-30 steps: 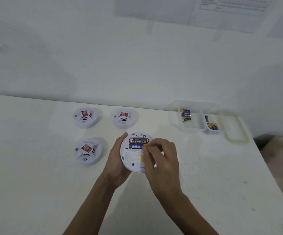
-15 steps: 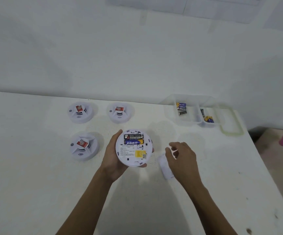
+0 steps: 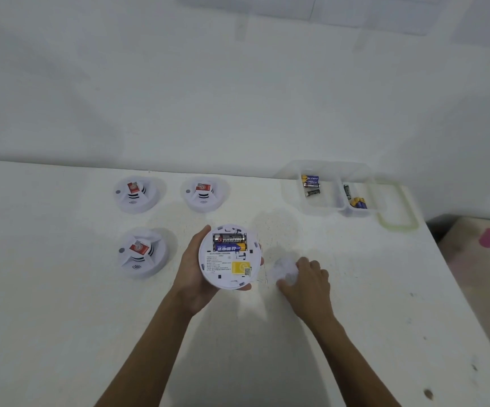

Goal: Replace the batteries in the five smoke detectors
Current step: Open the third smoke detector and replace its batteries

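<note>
An upturned smoke detector [image 3: 228, 257] is gripped at its rim by the curled fingers of the left hand [image 3: 195, 276]; a black battery [image 3: 228, 239] and a blue battery [image 3: 230, 247] are seated side by side in its open bay. Just right of it, a blurred white cover [image 3: 282, 267] on the counter [image 3: 61, 318] is clasped by the right hand [image 3: 310, 279]. A near detector [image 3: 142, 253] is set to the left, a far-left detector [image 3: 136, 194] and a far-middle detector [image 3: 204, 193] beyond it, and loose batteries [image 3: 311, 185] are kept in a clear two-compartment box [image 3: 291, 195] at the far right

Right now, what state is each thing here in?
Held detector: back up, bay open, two batteries seated.
Left hand: holds it.
Right hand: grips the white cover.
Other three detectors: face up.
Battery box: lid off, cells in both compartments.
</note>
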`<move>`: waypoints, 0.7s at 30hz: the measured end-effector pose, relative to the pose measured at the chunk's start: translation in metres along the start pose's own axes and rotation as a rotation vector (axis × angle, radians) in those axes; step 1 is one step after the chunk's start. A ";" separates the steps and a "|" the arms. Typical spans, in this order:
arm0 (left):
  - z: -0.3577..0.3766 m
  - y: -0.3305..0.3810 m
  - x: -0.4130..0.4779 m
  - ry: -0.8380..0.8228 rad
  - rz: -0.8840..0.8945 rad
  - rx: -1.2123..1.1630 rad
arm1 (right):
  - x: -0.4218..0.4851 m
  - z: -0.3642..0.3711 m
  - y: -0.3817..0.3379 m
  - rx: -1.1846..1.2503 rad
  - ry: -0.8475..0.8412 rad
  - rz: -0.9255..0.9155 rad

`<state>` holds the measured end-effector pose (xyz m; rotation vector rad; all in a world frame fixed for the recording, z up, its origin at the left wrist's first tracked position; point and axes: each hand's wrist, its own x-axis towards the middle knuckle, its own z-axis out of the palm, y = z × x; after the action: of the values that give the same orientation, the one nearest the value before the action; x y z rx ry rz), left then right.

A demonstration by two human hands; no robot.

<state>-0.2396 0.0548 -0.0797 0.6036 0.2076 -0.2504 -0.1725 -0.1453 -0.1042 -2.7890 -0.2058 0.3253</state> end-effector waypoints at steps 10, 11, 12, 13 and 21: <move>-0.005 0.002 0.001 -0.024 0.036 -0.048 | -0.009 -0.033 -0.028 0.677 0.012 -0.051; -0.005 0.002 0.002 -0.032 0.037 -0.045 | -0.012 -0.040 -0.033 0.720 0.038 -0.071; -0.005 0.001 0.002 -0.064 0.034 -0.050 | -0.015 -0.046 -0.039 0.761 0.063 -0.095; -0.005 0.001 0.002 -0.087 0.025 -0.065 | -0.020 -0.053 -0.044 0.788 0.095 -0.128; 0.022 -0.003 -0.004 0.182 0.262 0.225 | -0.055 -0.077 -0.078 0.676 0.176 -0.392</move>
<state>-0.2417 0.0401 -0.0624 0.8702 0.2751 0.0367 -0.2147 -0.1048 0.0040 -2.0383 -0.4876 0.0337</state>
